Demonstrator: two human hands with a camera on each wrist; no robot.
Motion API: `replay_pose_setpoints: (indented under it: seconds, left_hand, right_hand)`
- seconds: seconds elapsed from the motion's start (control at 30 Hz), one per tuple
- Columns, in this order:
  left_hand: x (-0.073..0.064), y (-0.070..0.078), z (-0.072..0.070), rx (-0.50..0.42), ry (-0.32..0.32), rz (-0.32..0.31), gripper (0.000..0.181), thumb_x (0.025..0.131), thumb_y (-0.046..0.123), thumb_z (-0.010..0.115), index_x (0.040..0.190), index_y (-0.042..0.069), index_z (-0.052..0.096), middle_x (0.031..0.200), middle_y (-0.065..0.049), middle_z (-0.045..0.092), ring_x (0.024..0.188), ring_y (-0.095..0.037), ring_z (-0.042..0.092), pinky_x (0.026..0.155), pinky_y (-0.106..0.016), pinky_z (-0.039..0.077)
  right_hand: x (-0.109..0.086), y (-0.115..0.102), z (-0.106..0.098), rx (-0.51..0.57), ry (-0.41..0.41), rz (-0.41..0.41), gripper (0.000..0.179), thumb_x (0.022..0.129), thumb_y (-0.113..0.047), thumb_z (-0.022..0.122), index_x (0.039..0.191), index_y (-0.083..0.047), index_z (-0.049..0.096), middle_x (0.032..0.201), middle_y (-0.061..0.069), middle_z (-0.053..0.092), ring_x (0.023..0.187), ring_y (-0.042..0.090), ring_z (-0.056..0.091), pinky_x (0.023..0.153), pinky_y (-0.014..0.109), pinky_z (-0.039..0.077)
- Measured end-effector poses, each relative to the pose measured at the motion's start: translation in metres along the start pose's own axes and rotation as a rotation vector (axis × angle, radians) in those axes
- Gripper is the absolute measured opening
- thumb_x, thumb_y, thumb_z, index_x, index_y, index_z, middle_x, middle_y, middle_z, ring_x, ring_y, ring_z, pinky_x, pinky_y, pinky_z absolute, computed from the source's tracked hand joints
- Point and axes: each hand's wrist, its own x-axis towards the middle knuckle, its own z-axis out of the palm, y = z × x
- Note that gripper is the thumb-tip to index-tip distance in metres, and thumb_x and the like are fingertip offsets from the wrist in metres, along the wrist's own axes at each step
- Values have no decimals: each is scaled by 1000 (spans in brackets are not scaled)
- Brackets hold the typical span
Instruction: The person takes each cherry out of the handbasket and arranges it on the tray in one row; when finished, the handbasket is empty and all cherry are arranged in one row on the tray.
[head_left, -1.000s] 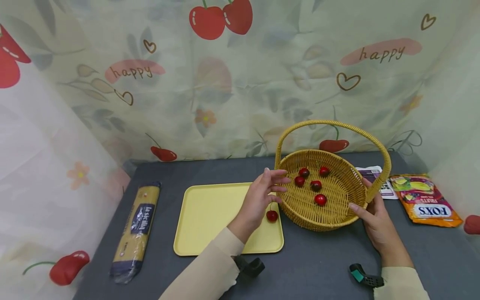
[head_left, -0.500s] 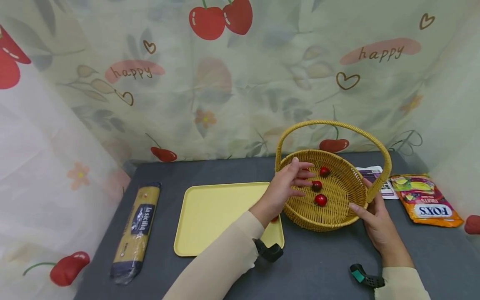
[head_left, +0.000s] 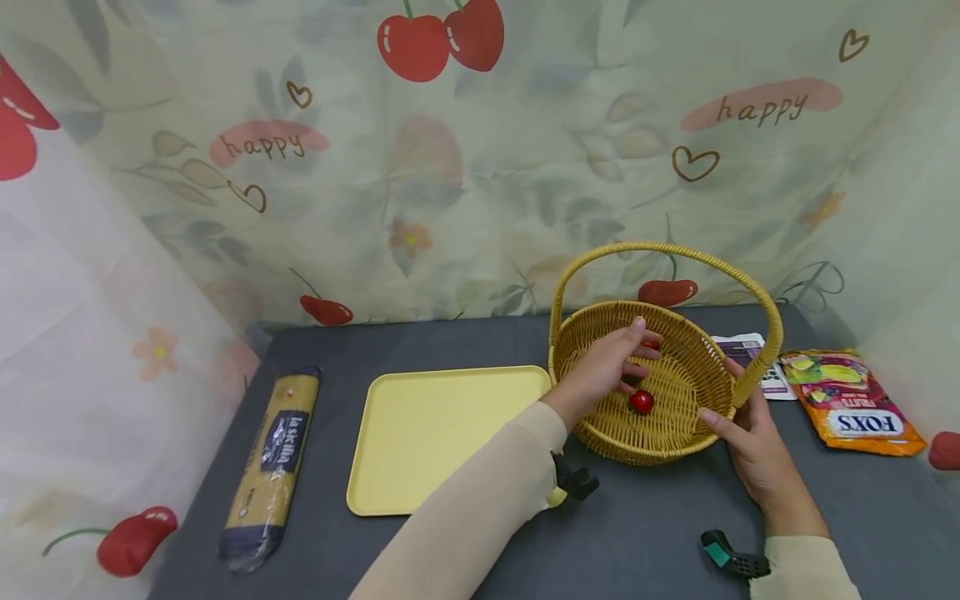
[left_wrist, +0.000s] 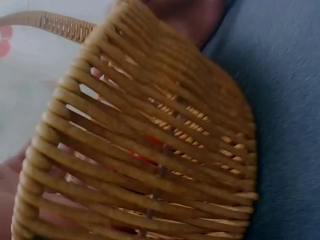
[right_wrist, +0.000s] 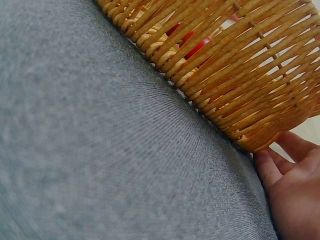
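Note:
A yellow wicker basket (head_left: pixel 637 454) with a tall arched handle stands on the dark table, its woven wall (right_wrist: pixel 235 65) filling the upper part of the right wrist view. My right hand (head_left: pixel 756 454) grips its right rim, thumb on the inner side. Over the basket's inside is my left hand (head_left: pixel 609 365), fingers loosely spread and slightly bent, with nothing seen held. Just below those fingertips lies a red cherry (head_left: pixel 641 402). Another cherry (head_left: pixel 651 342) shows partly behind the fingers; the other cherries are hidden by the hand. Through the weave, red patches appear in both wrist views.
Left of the basket is a pale yellow tray (head_left: pixel 420 442), partly covered by my left sleeve. A pack of spaghetti (head_left: pixel 276 467) lies farther left. An orange FOX'S candy bag (head_left: pixel 855 404) and a purple-white packet (head_left: pixel 750 346) lie to the right. A printed curtain hangs behind.
My left hand has moved right, from beside the basket's left rim to over its inside. The cherry on the tray is now covered by the left arm. The right hand stays put.

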Motion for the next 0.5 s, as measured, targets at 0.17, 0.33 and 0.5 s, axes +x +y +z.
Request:
replay_pose_setpoints:
  seconds: [0.17,0.33,0.5]
  left_hand:
    - [3,-2,6,103,0,-60,70,112,70,36,148,19,68,129,5,72,115,-26,68,86,-48,58]
    - [1,-1,8,171,13,-100,70,112,69,36,145,19,70,126,3,73,110,-24,68,92,-46,56]
    - [0,2,11,237,0,-178,68,109,73,41,142,24,74,122,6,73,110,-16,67,103,-42,51]
  right_hand:
    - [0,-1,0,-7,6,4,83,110,0,57,176,-29,14,171,18,19,151,29,29,106,19,41]
    - [1,-1,1,-13,12,13,83,110,-1,57,176,-28,14,171,19,19,151,28,30,106,18,40]
    - [0,-2,2,-11,11,7,83,110,0,57,176,-28,14,170,20,19,151,28,31,106,18,40]
